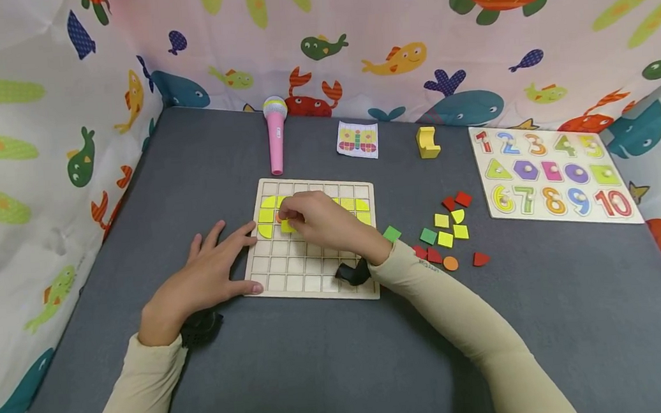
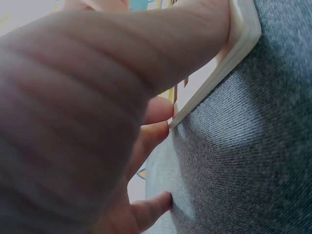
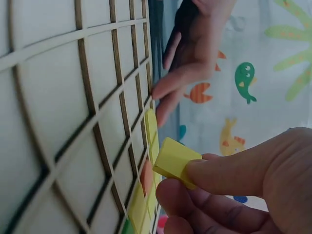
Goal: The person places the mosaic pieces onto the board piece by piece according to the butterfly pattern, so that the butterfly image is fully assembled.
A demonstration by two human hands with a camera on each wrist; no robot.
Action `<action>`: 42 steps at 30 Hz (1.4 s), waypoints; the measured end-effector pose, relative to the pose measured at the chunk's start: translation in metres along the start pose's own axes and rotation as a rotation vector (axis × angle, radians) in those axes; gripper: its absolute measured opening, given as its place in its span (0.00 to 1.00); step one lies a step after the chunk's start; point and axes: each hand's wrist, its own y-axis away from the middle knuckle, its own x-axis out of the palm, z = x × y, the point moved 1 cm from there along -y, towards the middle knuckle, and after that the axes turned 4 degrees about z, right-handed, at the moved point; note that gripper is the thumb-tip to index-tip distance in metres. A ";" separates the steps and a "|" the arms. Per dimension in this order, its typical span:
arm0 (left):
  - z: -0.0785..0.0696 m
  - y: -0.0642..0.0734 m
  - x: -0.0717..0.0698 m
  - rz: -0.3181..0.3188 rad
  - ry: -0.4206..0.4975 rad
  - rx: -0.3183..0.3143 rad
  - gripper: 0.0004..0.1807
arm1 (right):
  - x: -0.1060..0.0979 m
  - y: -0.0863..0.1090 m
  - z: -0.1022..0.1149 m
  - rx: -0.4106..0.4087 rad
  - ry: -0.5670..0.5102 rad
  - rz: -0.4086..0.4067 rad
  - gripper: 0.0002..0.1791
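A wooden grid board point(image 1: 294, 266) lies on the dark table; yellow tiles point(image 1: 265, 215) fill several cells in its upper rows, some behind my right hand. Over these rows my right hand point(image 1: 326, 219) pinches a square yellow tile point(image 3: 173, 157) between thumb and finger, tilted and just off the grid in the right wrist view. An orange piece point(image 3: 146, 175) sits in a cell close by. My left hand point(image 1: 203, 276) spreads its fingers along the board's left edge. Its thumb point(image 1: 247, 288) rests on the near left corner.
Loose red, yellow, green and orange pieces point(image 1: 445, 240) lie right of the board. Behind it are a pink toy microphone point(image 1: 276, 140), a pattern card point(image 1: 357, 140) and a yellow block point(image 1: 428, 143). A number puzzle point(image 1: 558, 174) lies at the right. Patterned cloth point(image 1: 272, 38) borders the table.
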 end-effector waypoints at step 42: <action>-0.004 -0.001 0.000 0.014 -0.004 -0.009 0.49 | 0.012 0.004 -0.001 -0.054 0.054 0.018 0.09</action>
